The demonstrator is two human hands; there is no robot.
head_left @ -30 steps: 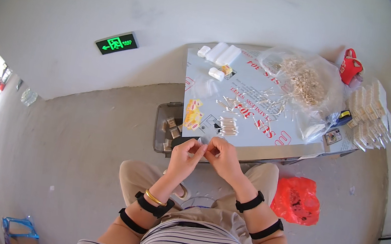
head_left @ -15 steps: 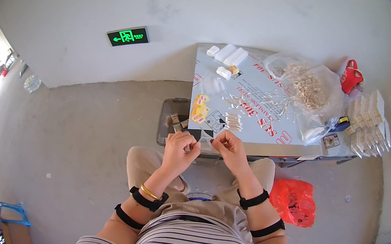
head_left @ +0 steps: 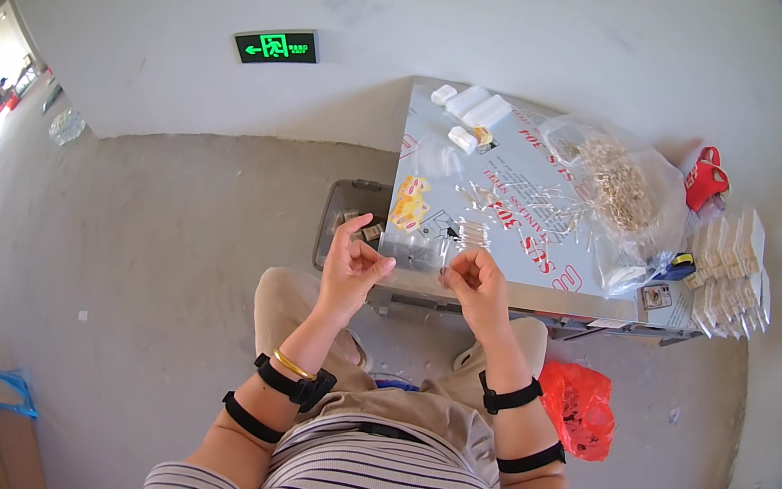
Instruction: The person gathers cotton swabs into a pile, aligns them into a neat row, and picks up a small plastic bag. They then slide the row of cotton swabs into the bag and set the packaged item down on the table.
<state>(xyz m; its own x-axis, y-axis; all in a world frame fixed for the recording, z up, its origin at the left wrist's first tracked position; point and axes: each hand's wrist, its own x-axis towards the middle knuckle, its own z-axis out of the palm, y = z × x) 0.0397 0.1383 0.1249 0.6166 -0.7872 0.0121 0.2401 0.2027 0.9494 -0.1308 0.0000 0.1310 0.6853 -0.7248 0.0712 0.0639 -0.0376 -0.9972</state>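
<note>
A small clear plastic bag [head_left: 418,252] is stretched between my hands at the table's front edge. My left hand [head_left: 353,269] pinches its left side near the thumb tip, with the index finger raised. On the other side, my right hand [head_left: 478,290] pinches its right edge between thumb and fingers. Just beyond my right hand lies a neat row of cotton swabs [head_left: 474,233]. Yellow printed cards [head_left: 410,205] are to the left of that row. Loose cotton swabs [head_left: 523,204] are scattered farther back on the metal-topped table [head_left: 508,270].
A large clear bag of swabs [head_left: 619,190] sits at the back right, beside a red object [head_left: 707,180] and stacked filled packs [head_left: 733,270]. White containers [head_left: 477,106] stand at the back left. A grey bin [head_left: 324,245] holds small packs. A red plastic bag [head_left: 578,411] lies on the floor.
My hands have moved apart, and the clear bag is now spread flatter between them. My left index finger has lifted. The view has shifted slightly.
</note>
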